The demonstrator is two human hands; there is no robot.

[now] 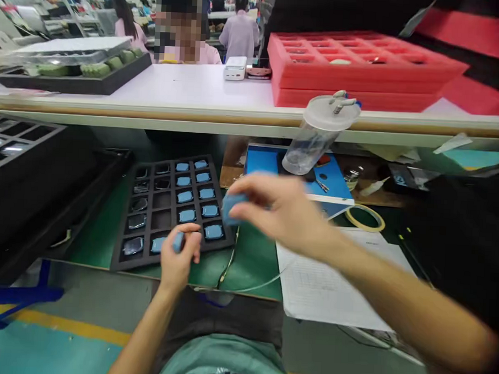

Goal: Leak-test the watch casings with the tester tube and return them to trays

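Right fingers [249,183] pinching blue piece [233,209]; left fingers [187,228] holding second piece [178,242]; beneath these, black tray [119,253], partitioned presumably against contact.

Black tray [161,220]: matt, foam-like. Blue pieces [207,193] in the tray: smooth, apparently plastic, satin finish. Dark pieces [133,246] along the tray's left side: glossy, glass-like. Bench top [257,259] beneath the tray: smooth. Right of the tray: sheet [331,290], matt paper; canister [307,148], clear glossy plastic. Red blocks [361,81], beyond and right of the tray: matt foam.
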